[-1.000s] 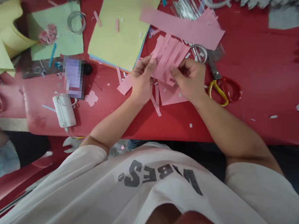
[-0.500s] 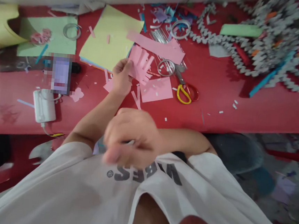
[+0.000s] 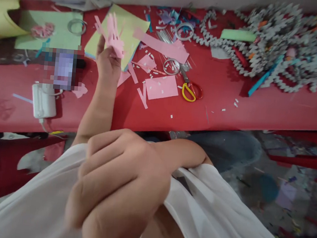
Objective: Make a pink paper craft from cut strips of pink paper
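My left hand (image 3: 109,63) is closed around the lower end of a pink paper piece cut into fringe strips (image 3: 115,41). It holds the piece raised, strips spread upward, over a stack of yellow paper (image 3: 136,26). Close to the camera, in front of my white shirt, my right hand (image 3: 125,179) is curled into a fist. Its back faces up and the inside of the fingers is hidden, so I cannot make out what is in it. Pink paper scraps (image 3: 161,87) and scissors with yellow and red handles (image 3: 189,90) lie to the right of my left hand.
Grey scalloped garlands (image 3: 281,44) heap up at the table's right. A tape roll (image 3: 171,66) lies by the scissors, over clear thin sticks. At left are a white power bank (image 3: 44,101), a blurred-out phone (image 3: 64,68) and green paper (image 3: 62,40). Small clippings dot the red table (image 3: 152,120).
My left hand has lifted the fringed pink paper up and to the left, off the other scraps. My right fist has come nearer the camera and turned its back upward.
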